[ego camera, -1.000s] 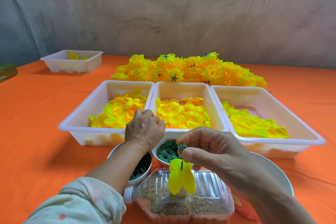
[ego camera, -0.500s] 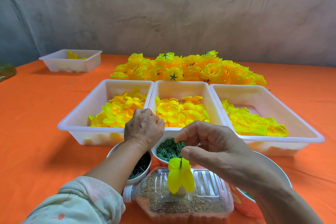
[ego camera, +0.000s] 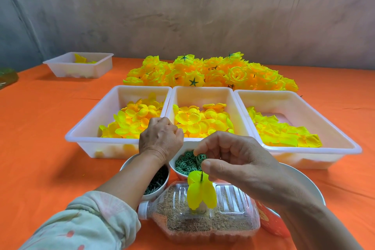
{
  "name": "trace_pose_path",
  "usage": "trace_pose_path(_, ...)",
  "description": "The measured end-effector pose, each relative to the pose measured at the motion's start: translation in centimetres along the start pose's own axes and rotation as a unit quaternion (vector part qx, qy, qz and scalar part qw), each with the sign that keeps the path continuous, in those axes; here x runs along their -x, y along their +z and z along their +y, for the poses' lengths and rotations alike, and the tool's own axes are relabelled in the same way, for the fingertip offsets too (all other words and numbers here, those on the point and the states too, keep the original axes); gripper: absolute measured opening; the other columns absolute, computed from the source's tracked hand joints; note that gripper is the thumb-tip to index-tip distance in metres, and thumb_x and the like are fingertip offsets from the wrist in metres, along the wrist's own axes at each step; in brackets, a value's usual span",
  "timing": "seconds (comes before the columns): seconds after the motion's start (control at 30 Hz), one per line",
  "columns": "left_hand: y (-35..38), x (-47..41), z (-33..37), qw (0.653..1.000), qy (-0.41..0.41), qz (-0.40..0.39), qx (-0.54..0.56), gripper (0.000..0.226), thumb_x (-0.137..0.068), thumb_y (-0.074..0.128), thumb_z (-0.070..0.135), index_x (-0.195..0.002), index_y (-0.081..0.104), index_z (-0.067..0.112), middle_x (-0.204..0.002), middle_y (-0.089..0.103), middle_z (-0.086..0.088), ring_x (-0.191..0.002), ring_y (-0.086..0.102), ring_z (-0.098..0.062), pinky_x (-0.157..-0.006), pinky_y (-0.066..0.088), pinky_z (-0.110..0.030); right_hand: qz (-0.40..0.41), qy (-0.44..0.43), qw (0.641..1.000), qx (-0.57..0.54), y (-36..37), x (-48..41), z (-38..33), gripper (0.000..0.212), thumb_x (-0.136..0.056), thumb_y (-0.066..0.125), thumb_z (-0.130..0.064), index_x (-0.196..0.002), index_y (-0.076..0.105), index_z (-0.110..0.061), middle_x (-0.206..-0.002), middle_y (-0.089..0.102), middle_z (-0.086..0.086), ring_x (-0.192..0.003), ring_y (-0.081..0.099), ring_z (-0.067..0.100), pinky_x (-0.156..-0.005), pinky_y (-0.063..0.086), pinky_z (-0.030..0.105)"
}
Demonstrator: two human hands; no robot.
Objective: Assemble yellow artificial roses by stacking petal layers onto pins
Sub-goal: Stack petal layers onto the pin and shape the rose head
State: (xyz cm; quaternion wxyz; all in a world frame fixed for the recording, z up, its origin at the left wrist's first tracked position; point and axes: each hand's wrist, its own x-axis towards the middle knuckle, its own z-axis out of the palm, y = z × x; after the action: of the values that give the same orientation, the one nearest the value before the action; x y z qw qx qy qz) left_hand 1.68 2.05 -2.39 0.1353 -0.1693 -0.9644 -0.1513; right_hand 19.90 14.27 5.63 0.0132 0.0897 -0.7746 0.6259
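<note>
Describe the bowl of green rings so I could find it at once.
On the orange table stands a row of three white trays; just in front of the middle tray sits a small white bowl. Unlike the bowl to its left, which holds dark sticks, it is full of round green rings.

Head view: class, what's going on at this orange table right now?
A person is building a yellow rose. The right hand pinches a green ring just above a pin that carries yellow petals and stands in a sand-filled bottle. The left hand, fingers curled, is at the near rims of the petal trays; what it holds is hidden. Finished roses lie heaped behind.
</note>
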Motion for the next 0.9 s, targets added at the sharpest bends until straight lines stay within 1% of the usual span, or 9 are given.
trace_pose_path(0.07,0.1,0.0,-0.1,1.0,0.001,0.001,-0.004,0.041,-0.096,0.033,0.042,-0.1,0.072,0.028,-0.116,0.057,0.014,-0.119,0.041,-0.013,-0.077,0.037,-0.03,-0.001,-0.001,1.0,0.004,0.0,0.0,0.1,0.013,-0.077,0.063,-0.018,-0.088,0.069,-0.023,-0.067,0.059,-0.013,-0.065,0.056,0.006,-0.067,0.051,0.022)
trace_pose_path(0.23,0.1,0.0,-0.1,1.0,0.001,0.003,0.0,0.041,-0.096,0.034,0.041,-0.1,0.072,0.029,-0.117,0.057,0.014,-0.12,0.041,-0.014,-0.079,0.037,-0.031,-0.002,-0.002,1.0,0.016,-0.1,0.0,0.5,0.013,-0.077,0.063,-0.018,-0.088,0.07,-0.022,-0.068,0.06,-0.011,-0.065,0.057,0.007,-0.069,0.052,0.027)
trace_pose_path(0.3,0.1,0.0,-0.1,1.0,0.0,0.004,0.002,0.04,-0.096,0.034,0.041,-0.1,0.072,0.029,-0.117,0.057,0.014,-0.12,0.041,-0.014,-0.078,0.036,-0.03,-0.008,-0.002,1.0,0.024,0.0,0.0,0.8,0.013,-0.077,0.064,-0.018,-0.087,0.07,-0.024,-0.068,0.06,-0.011,-0.065,0.057,0.007,-0.067,0.051,0.025)
trace_pose_path(0.4,0.2,0.0,-0.1,1.0,0.002,0.005,0.0,0.041,-0.096,0.034,0.041,-0.1,0.072,0.028,-0.117,0.058,0.013,-0.119,0.041,-0.014,-0.076,0.034,-0.03,-0.01,0.006,0.999,0.033,0.1,0.1,1.3,0.014,-0.076,0.065,-0.02,-0.088,0.07,-0.025,-0.069,0.059,-0.012,-0.065,0.053,0.006,-0.064,0.047,0.021)
trace_pose_path(0.5,0.2,0.0,-0.1,1.0,-0.002,0.004,0.003,0.041,-0.096,0.034,0.041,-0.1,0.072,0.029,-0.117,0.058,0.013,-0.12,0.041,-0.014,-0.076,0.034,-0.03,0.003,0.013,0.997,0.079,0.1,0.3,2.0,0.015,-0.075,0.065,-0.025,-0.09,0.069,-0.027,-0.067,0.053,-0.009,-0.064,0.047,0.008,-0.06,0.041,0.025)
trace_pose_path(0.6,0.3,0.0,-0.1,1.0,-0.005,0.007,0.008,0.041,-0.095,0.034,0.041,-0.098,0.073,0.029,-0.116,0.058,0.014,-0.119,0.041,-0.014,-0.076,0.033,-0.029,-0.011,0.018,0.99,0.142,0.0,0.6,2.4,0.017,-0.076,0.064,-0.029,-0.092,0.068,-0.032,-0.061,0.045,-0.013,-0.059,0.041,0.007,-0.057,0.037,0.027)
trace_pose_path(0.7,0.4,0.0,-0.2,1.0,-0.004,0.012,0.01,0.041,-0.094,0.033,0.042,-0.096,0.073,0.029,-0.114,0.058,0.015,-0.118,0.041,-0.013,-0.076,0.032,-0.028,-0.025,0.034,0.99,0.136,-0.2,0.8,2.4,0.024,-0.073,0.066,-0.03,-0.096,0.065,-0.037,-0.065,0.043,-0.014,-0.062,0.04,0.008,-0.059,0.037,0.028)
trace_pose_path(0.77,0.4,-0.1,-0.2,1.0,-0.002,0.014,0.008,0.041,-0.094,0.034,0.042,-0.097,0.073,0.029,-0.114,0.058,0.015,-0.118,0.041,-0.013,-0.076,0.032,-0.028,-0.028,0.037,0.991,0.129,-0.5,0.9,2.4,0.03,-0.071,0.068,-0.032,-0.099,0.063,-0.041,-0.068,0.044,-0.016,-0.064,0.041,0.007,-0.061,0.038,0.025)
trace_pose_path(0.9,0.5,-0.1,-0.2,1.0,-0.004,0.015,0.012,0.04,-0.095,0.035,0.041,-0.096,0.073,0.029,-0.113,0.058,0.015,-0.117,0.042,-0.013,-0.076,0.032,-0.028,-0.022,0.017,0.994,0.108,-0.5,0.7,2.5,0.028,-0.072,0.069,-0.038,-0.1,0.066,-0.038,-0.07,0.045,-0.016,-0.065,0.041,0.008,-0.062,0.038,0.025)
